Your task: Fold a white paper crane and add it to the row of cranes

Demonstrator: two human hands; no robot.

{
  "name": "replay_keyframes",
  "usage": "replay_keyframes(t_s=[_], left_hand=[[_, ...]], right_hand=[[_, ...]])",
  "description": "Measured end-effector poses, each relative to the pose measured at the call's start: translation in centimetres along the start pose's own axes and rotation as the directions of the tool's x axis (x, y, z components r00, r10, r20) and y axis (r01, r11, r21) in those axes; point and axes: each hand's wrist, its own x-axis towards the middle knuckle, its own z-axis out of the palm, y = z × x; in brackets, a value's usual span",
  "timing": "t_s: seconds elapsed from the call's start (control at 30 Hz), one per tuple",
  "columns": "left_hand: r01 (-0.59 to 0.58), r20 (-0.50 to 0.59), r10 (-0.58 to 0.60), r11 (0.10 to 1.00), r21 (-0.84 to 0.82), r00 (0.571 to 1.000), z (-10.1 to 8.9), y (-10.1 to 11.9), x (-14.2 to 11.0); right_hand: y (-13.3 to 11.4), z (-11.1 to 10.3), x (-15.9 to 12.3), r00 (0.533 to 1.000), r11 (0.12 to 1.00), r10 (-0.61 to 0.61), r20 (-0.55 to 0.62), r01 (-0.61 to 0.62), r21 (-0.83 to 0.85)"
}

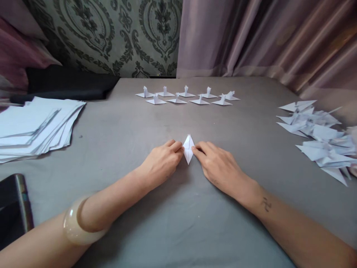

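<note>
Left hand and right hand pinch a small folded white paper piece from either side, fingertips closed on its edges, mid-table on the grey cloth. 9 finished paper figures line the far edge. Loose sheets at left edge, folded scraps at right.

No readable text, label, brand or number shows anywhere. The only sign is a small dark tattoo mark of crossed, hooked lines on the inner side of the bare right forearm; it spells no letters. The stack of white paper sheets at the left looks blank on its visible faces, and the small white folded paper piece between the fingertips carries no print either.
</note>
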Motion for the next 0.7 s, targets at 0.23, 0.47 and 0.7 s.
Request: replay_keyframes(t_s=[0.23, 0.47, 0.7], left_hand=[[0.04, -0.053, -0.046, 0.994, -0.104, 0.998, -0.3, -0.2, -0.3], [0.056, -0.28, -0.123, 0.97, -0.237, 0.952, 0.8, 0.0, 0.5], [0.093, -0.173, -0.14, 0.963, -0.254, 0.975, 0.3, 1.1, 1.1]], right_hand=[[0.4, -0.1, -0.1, 1.0, 0.998, 0.03, 0.01, -0.03, 0.049], [0.0, -0.7, 0.0, 1.0, 0.999, 0.012, 0.02, -0.013, 0.031], [2.3, 1.0, 0.7, 0.93, 0.742, 0.367, -0.018, -0.281, 0.609]])
